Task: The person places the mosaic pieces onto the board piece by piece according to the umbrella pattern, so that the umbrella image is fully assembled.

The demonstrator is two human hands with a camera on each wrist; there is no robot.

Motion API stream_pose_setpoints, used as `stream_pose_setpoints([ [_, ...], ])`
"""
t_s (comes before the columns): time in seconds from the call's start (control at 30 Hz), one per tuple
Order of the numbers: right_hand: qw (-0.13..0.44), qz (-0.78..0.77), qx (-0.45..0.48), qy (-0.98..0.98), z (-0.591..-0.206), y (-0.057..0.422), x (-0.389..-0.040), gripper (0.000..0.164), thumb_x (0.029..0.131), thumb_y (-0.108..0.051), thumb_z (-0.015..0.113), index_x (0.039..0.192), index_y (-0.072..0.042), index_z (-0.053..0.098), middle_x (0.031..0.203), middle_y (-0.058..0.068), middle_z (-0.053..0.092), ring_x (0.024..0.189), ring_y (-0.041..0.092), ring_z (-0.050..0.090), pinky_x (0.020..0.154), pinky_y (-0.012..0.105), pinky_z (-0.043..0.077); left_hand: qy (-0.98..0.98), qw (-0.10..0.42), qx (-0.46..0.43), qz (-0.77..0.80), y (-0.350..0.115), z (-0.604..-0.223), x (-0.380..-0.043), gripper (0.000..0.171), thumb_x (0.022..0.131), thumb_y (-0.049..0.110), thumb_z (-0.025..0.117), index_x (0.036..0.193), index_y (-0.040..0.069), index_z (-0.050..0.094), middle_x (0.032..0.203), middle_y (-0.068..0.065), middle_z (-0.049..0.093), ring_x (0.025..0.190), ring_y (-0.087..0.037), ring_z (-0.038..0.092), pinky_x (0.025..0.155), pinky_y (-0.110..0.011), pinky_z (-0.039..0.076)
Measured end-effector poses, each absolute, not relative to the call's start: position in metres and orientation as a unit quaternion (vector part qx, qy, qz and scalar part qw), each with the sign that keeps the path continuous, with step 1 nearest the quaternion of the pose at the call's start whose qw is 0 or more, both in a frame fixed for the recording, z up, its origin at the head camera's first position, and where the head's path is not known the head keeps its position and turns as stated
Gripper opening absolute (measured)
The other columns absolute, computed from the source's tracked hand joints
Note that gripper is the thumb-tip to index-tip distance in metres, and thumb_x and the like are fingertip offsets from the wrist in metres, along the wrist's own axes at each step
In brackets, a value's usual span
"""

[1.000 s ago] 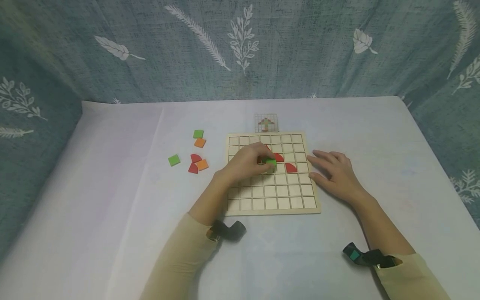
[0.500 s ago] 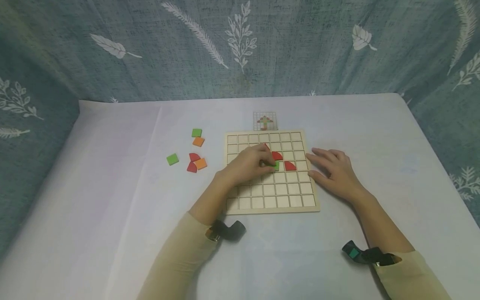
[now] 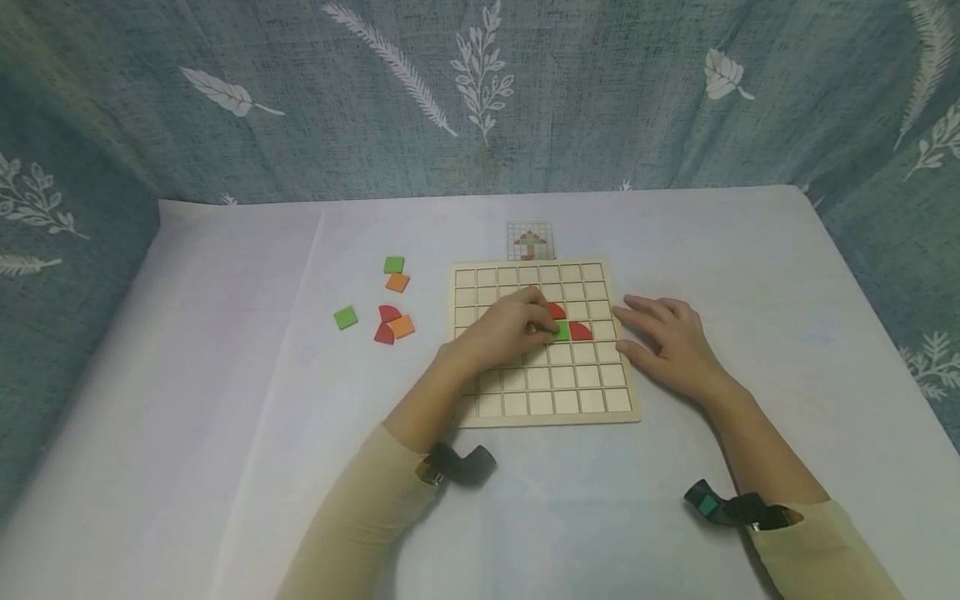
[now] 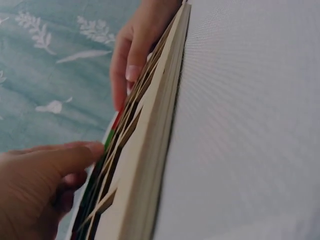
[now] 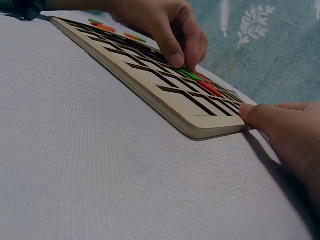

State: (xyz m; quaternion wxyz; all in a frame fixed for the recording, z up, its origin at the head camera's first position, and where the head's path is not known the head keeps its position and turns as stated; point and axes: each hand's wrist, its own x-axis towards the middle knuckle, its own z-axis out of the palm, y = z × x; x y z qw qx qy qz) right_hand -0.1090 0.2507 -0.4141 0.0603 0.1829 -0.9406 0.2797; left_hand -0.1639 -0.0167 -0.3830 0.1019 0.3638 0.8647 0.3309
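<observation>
My left hand (image 3: pixel 506 329) is over the wooden grid board (image 3: pixel 555 423), its thumb and forefinger curled at a green square tile (image 3: pixel 562 331). That tile lies flat in a cell, directly left of a red quarter-circle tile (image 3: pixel 581 331); the right wrist view shows the fingertips on the near end of the green tile (image 5: pixel 189 74). Another red quarter-circle tile (image 3: pixel 557 311) sits one row up, partly covered by the fingers. Part of the board is hidden under my left hand. At the board's right edge rests my right hand (image 3: pixel 667 346), fingers loosely spread, with fingertips touching the rim.
Left of the board lie loose tiles: green squares (image 3: pixel 346 317), orange squares (image 3: pixel 398 282) and red quarter-circles (image 3: pixel 384 334). A small pattern card (image 3: pixel 529 241) with an arrow-like figure lies behind the board. A patterned curtain (image 3: pixel 600 100) hangs beyond the white tabletop.
My left hand has shifted slightly right with the green square tile, which now lies in the cell beside the red quarter-circle. My right hand has stayed at the board's edge.
</observation>
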Motion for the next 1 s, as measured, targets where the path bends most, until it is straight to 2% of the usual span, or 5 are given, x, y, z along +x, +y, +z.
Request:
stream_pose_setpoints([
  [0.27,0.060,0.282,0.187,-0.939,-0.414,0.251,-0.110,0.046,0.088,-0.028,0.063,0.130,-0.011,0.056,0.138,0.017,0.047,0.124,0.042,0.033,0.100,0.061,0.020,0.896,0.034,0.318,0.309,-0.012,-0.390,-0.171,0.026,0.091,0.026,0.063,0.113,0.013,0.068,0.107,-0.001,0.054,0.095,-0.015,0.048,0.081,-0.028,0.040],
  [0.63,0.057,0.273,0.181,-0.943,-0.410,0.250,-0.111,0.046,0.088,-0.028,0.063,0.130,-0.011,0.056,0.139,0.016,0.046,0.124,0.042,0.033,0.100,0.060,0.020,0.908,0.031,0.298,0.292,-0.010,-0.390,-0.174,0.024,0.092,0.030,0.062,0.111,0.019,0.071,0.106,0.001,0.055,0.092,-0.015,0.046,0.077,-0.026,0.038],
  [1.0,0.061,0.282,0.186,-0.939,-0.415,0.251,-0.109,0.046,0.088,-0.028,0.063,0.129,-0.011,0.056,0.138,0.017,0.047,0.123,0.041,0.034,0.098,0.060,0.021,0.893,0.032,0.271,0.358,-0.021,-0.386,-0.172,0.032,0.088,0.028,0.067,0.116,0.013,0.068,0.105,-0.002,0.057,0.093,-0.016,0.051,0.079,-0.028,0.043],
])
